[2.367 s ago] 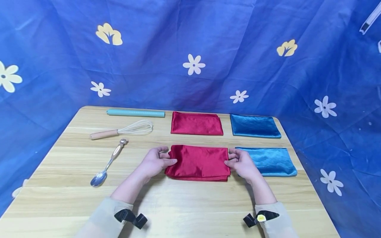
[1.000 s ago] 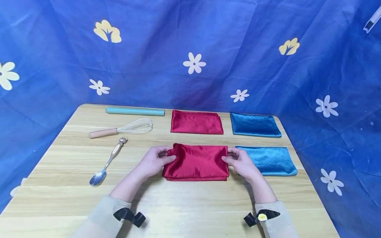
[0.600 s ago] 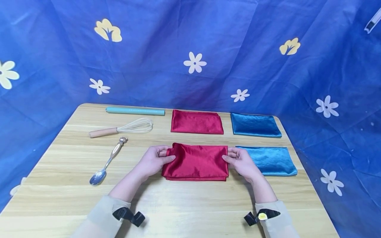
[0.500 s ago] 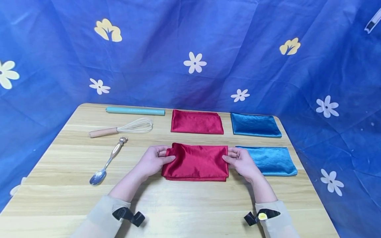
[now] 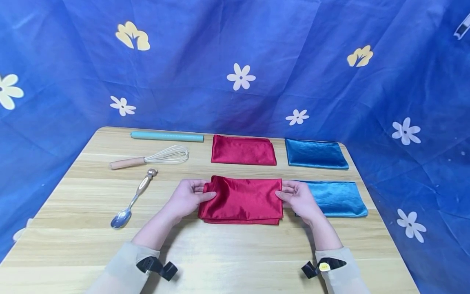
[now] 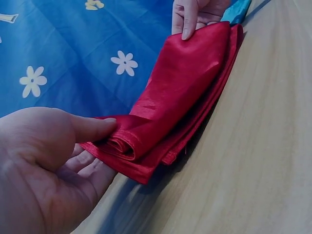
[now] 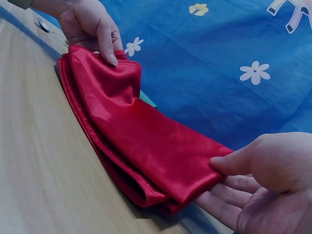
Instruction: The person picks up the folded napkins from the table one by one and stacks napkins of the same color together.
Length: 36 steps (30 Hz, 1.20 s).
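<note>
A wooden table (image 5: 227,253) stands before a blue flowered backdrop (image 5: 235,61). Near its middle lies a folded red cloth (image 5: 242,200), its near edge on the wood. The left hand (image 5: 187,198) pinches its left end, thumb on top; the right hand (image 5: 299,198) pinches its right end likewise.
</note>
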Motion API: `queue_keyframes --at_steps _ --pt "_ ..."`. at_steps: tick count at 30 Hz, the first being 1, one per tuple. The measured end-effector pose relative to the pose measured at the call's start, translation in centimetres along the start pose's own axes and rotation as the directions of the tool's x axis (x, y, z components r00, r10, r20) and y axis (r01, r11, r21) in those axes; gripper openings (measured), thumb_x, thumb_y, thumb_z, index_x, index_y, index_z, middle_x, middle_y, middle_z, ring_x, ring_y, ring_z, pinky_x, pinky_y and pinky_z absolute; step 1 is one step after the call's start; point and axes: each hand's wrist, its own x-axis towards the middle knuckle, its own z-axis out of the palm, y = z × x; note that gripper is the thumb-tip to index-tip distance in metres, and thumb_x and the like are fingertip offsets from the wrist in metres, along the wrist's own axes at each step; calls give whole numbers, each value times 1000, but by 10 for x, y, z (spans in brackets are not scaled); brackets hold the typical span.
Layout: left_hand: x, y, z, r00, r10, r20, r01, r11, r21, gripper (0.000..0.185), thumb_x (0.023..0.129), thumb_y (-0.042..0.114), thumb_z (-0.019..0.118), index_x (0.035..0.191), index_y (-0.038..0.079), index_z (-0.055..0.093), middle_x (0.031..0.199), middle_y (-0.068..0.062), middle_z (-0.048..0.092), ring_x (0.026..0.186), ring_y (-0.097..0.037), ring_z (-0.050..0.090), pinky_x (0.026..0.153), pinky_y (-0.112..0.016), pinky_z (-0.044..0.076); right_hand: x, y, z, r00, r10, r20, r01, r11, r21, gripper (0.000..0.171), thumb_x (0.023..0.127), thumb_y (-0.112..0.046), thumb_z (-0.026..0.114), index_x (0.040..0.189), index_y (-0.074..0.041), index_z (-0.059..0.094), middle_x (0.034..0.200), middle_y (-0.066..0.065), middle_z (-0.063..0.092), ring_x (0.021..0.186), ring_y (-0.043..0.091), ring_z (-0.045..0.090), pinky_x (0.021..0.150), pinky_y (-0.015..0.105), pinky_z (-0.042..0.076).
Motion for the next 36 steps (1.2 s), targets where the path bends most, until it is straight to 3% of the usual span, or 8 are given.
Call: queue_keyframes --at_steps 6,15,24,30,36 --pt "-2 5 -2 1000 -7 -6 7 1000 -6 32 92 6 83 119 -9 73 103 -12 78 89 -16 73 70 -27 61 1 -1 -2 1000 -5 -26 4 1000 -24 47 97 -4 77 139 11 61 112 18 76 95 18 76 80 26 62" --pt "0 11 -9 1000 13 9 -13 999 -30 33 92 5 82 121 -8 73 105 -16 78 87 -18 76 71 -29 63 2 -7 -7 1000 3 -8 -3 1000 19 44 98 -3 75 138 9 60 108 15 76 87 17 75 75 31 63" --pt "6 27 -17 998 53 -16 -52 997 64 29 92 9 84 116 -5 76 100 -10 79 86 -14 72 65 -24 57 8 -22 -13 1000 -15 -3 15 999 49 48 99 -2 73 140 14 53 101 7 75 82 10 72 70 29 62" --pt "11 34 -20 997 78 -14 -76 992 97 25 92 9 83 113 -3 77 96 -9 78 81 -14 70 67 -26 56 14 -30 -20 999 -29 14 28 998 64 47 100 -3 73 141 11 55 102 6 76 84 12 73 71 30 62" --pt "16 39 -24 999 47 -13 -47 998 29 29 93 8 83 118 -4 75 99 -11 79 85 -14 73 70 -25 58 24 -40 -26 998 -65 11 64 996 55 48 100 -3 73 141 12 55 103 5 77 84 12 74 72 30 63"
